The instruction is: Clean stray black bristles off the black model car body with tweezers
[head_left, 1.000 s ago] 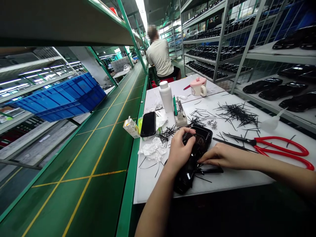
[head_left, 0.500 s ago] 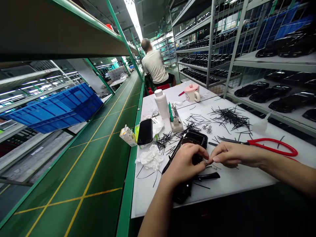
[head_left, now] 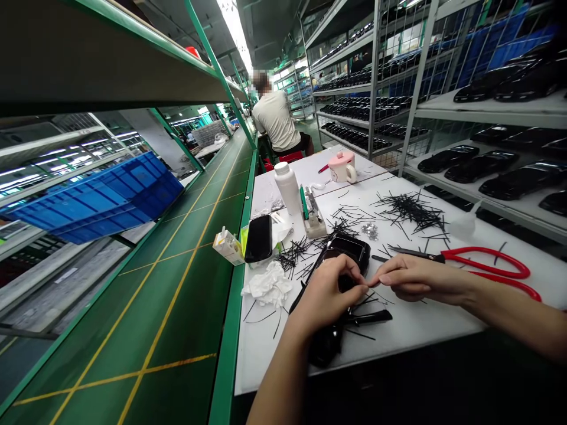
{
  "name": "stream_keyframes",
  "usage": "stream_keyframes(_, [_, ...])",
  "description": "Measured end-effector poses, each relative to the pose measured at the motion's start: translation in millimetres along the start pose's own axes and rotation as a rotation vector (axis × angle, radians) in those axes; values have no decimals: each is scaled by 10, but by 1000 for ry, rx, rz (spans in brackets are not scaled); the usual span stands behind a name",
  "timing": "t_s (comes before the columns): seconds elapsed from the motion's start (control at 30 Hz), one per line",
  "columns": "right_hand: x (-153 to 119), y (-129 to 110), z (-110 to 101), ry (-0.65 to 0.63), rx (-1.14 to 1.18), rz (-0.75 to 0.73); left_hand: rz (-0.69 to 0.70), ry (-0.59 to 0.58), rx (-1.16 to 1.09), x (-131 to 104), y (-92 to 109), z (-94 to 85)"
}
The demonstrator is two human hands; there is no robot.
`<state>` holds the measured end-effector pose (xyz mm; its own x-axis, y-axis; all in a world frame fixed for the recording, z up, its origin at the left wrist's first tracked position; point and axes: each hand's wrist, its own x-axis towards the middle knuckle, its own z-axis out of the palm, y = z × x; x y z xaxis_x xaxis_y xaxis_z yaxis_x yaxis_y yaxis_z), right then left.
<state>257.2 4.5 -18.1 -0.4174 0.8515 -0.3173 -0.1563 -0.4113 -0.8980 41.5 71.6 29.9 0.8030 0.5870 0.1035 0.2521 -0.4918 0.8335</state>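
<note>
From the left I see a crumpled tissue near the table's left edge, then my left hand curled over the black toy car body at the near edge. My right hand meets it fingertip to fingertip, pinching something too small to tell. Red scissors lie toward the right edge.

White table — black strips, red scissors, phone, bottle.
</note>
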Motion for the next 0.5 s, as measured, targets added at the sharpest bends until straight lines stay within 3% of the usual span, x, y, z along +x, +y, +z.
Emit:
stream_keyframes(0.07, [-61, -32, 24, 56, -104, -38, -16, -16, -34, 1, 0, 2])
stream_keyframes(0.17, [-278, -67, -75, 294, -482, -158, -41, -1, -67, 3, -1, 8])
stream_keyframes(0.3, [-685, 125, -512, 761, -1071, -299, -59, 102, -84, 10, -3, 16])
stream_keyframes(0.33, [-771, 215, -635, 839, -1180, -275, -61, 124, -85, 12, -1, 18])
stream_keyframes(0.4, [-898, 394, -838, 839, -1294, -197, -65, 152, -87, 17, 6, 21])
stream_keyframes(0.5, [-993, 539, -996, 774, -1327, -195, -76, 174, -111, 20, 16, 27])
